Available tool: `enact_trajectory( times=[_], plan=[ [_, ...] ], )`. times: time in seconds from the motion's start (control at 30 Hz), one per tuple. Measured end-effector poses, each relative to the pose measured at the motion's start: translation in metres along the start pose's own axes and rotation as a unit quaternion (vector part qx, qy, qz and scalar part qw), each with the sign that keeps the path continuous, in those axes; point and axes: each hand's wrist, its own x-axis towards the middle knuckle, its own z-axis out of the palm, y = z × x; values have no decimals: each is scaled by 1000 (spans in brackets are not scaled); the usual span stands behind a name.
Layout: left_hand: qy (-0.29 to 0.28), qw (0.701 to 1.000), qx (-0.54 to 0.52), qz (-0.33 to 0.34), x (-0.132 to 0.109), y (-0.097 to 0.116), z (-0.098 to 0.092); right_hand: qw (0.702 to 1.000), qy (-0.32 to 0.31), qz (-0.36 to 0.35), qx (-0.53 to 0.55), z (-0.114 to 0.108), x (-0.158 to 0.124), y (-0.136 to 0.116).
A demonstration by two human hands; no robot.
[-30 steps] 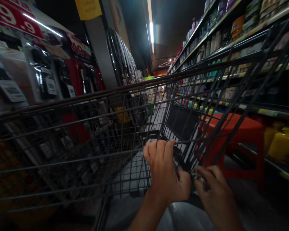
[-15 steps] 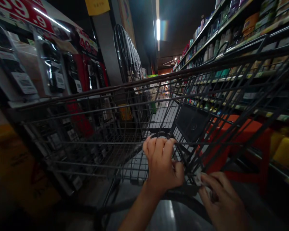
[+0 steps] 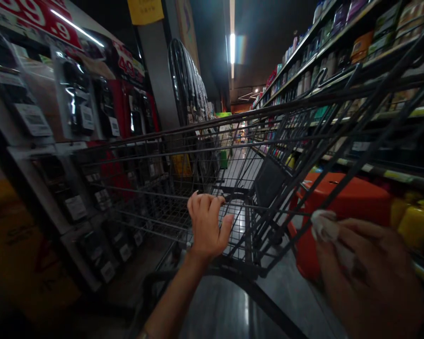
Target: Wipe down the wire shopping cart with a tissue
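Right hand lifted off cart, holding cloth, left hand gripping cart

A dark shop aisle runs far ahead. On the right stand shelves of bottles, on the left hanging packs. A long light glows above.

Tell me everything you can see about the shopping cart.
The shopping cart is a dark wire-mesh basket, metal by its look, with a thicker top rim and a solid dark panel at its far end. It looks empty and sits tilted in a shop aisle, an orange stool beside it. The left hand curls over one of its wires; the right hand, holding a white wad, looks off it.
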Motion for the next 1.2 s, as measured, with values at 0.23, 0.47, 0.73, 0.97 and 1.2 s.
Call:
enact_trajectory(
  times=[0.23, 0.47, 0.73, 0.97, 1.2],
  plan=[
    [-6, 1000, 2, -23, 2, -15, -2, 997, -4, -69, 35, 35, 21, -26],
    [21, 999, -9, -47, 4, -17, 4, 994, -49, -60, 74, 55, -18, -37],
    [62, 997, -23, -39, 5, -14, 8, 979, -173, -51, 96, 69, -84, -44],
    [76, 997, -28, -17, 7, -15, 10, 968, -224, -56, 92, 69, -116, -44],
    [32, 999, 8, 31, 4, -30, 8, 940, -314, -45, 123, 61, -135, -44]
  ],
)
